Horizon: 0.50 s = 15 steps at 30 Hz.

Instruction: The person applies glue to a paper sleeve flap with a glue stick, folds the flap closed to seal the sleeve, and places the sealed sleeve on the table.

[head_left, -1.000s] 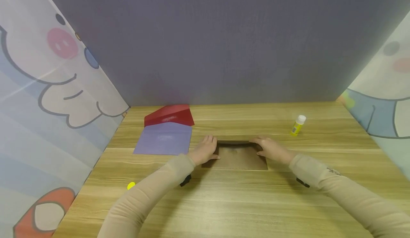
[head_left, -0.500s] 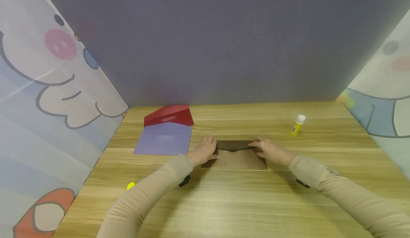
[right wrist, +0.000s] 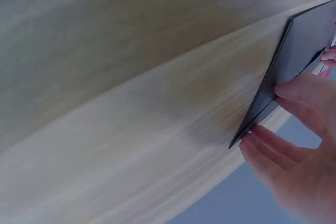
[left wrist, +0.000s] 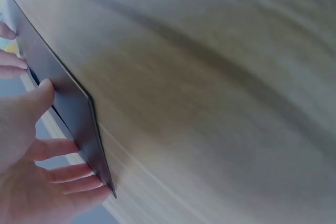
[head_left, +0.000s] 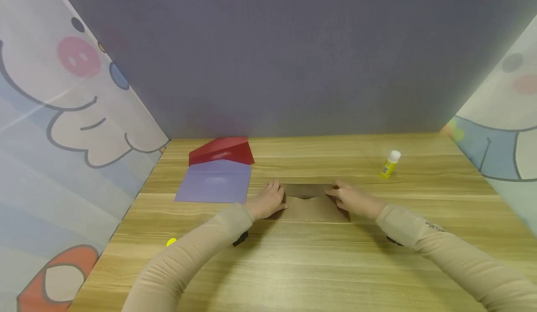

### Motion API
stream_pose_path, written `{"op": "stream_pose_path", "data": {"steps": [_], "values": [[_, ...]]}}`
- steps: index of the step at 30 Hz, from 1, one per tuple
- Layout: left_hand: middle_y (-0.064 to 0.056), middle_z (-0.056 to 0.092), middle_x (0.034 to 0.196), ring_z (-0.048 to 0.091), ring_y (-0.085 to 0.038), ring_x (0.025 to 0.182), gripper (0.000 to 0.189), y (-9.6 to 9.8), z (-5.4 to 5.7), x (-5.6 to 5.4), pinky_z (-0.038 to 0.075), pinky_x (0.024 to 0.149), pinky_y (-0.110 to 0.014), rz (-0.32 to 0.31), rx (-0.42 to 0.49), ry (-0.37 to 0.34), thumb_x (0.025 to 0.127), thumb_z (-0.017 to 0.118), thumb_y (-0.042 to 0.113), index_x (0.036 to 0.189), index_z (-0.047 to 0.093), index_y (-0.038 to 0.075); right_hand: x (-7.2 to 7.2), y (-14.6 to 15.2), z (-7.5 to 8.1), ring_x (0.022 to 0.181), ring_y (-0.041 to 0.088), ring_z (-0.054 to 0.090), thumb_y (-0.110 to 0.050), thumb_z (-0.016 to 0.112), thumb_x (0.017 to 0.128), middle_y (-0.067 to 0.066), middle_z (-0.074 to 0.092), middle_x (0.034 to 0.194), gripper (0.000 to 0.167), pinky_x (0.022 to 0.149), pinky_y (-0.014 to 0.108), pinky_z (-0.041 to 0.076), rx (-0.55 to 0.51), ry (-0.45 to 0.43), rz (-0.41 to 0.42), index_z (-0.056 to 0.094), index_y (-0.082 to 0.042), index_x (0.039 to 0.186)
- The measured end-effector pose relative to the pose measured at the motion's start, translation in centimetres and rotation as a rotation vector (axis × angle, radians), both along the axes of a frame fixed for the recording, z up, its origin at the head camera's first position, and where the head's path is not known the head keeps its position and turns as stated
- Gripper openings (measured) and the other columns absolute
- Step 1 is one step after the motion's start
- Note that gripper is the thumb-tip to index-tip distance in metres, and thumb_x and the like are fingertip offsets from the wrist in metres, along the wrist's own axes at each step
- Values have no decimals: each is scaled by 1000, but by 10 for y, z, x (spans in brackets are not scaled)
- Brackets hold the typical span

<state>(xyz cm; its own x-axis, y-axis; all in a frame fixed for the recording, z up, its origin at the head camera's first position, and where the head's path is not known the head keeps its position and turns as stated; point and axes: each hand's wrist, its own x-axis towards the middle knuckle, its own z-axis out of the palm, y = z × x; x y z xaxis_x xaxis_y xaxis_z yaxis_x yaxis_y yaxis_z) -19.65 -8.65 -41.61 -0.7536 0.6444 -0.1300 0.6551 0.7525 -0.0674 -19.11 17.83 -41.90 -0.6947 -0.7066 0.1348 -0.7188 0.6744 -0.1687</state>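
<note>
A brown paper envelope (head_left: 316,210) lies on the table between my hands, its darker pointed flap (head_left: 306,190) folded down over the front. My left hand (head_left: 267,199) rests on the left end, thumb on the front and fingertips along the flap's upper edge; the left wrist view shows these fingers (left wrist: 73,174) nearly straight. On the right end, my right hand (head_left: 354,199) presses the flap with its extended index finger. In the right wrist view its thumb (right wrist: 296,88) touches the envelope's front. Both hands cover the envelope's side corners.
A purple envelope (head_left: 214,186) lies left of my left hand, partly over a red envelope (head_left: 226,149). A glue stick with a white cap (head_left: 391,163) stands at the back right. Near my left forearm is a small yellow disc (head_left: 171,241). A grey panel (head_left: 302,60) borders the table's back.
The brown envelope's flap has come down from a raised position and now lies over the front. My right fingers have shifted slightly on it. My left hand stays nearly in place.
</note>
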Motion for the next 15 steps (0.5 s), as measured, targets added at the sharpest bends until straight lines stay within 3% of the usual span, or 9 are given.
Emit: {"op": "stream_pose_path", "data": {"steps": [7,15], "values": [[-21,22,140,20,-33,129,60,4,3,4,21,106,-38,97,-100,-152,94,38,37,135,27,-6,0,-2,4,81,29,57,3,68,71,24,53,99,35,66,29,51,40,-10,-15,60,7,105],[-19,7,145,7,-30,133,69,4,3,6,13,108,-37,144,-159,-230,93,32,46,140,14,-1,-2,-17,7,81,27,59,-3,65,77,17,58,93,24,68,30,51,54,30,-4,62,7,98]]}}
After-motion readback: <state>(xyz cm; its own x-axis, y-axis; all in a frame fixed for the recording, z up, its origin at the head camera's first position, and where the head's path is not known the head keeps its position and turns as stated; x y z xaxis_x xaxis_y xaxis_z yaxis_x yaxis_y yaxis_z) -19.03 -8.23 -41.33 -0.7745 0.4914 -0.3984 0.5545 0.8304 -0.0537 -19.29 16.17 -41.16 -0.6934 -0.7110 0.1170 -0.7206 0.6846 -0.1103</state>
